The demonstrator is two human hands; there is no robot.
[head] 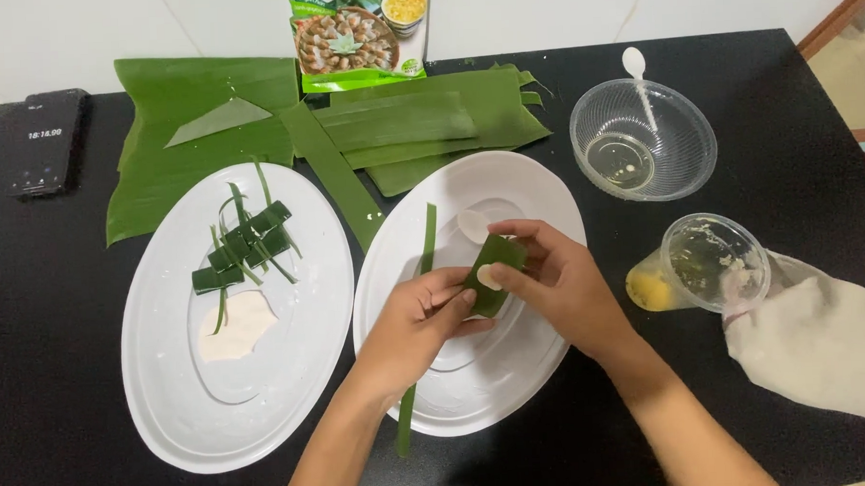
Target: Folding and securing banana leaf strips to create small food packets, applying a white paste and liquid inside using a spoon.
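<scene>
Both my hands hold a small green leaf wrap (493, 260) with white dough showing at its open end, over the right white oval plate (418, 387). My left hand (416, 315) pinches its lower end; my right hand (553, 277) folds over its upper side. A long thin leaf strip (427, 241) lies across this plate under my left wrist. A white spoon (471, 224) rests on the plate just behind the wrap.
The left white plate (169, 396) carries several wrapped leaf parcels (246, 245) and a lump of white dough (236, 324). Banana leaves (190, 156) and a food packet (356, 37) lie behind. A clear bowl (643, 140), tipped cup (706, 265), white cloth (815, 345) sit right; phone (46, 141) far left.
</scene>
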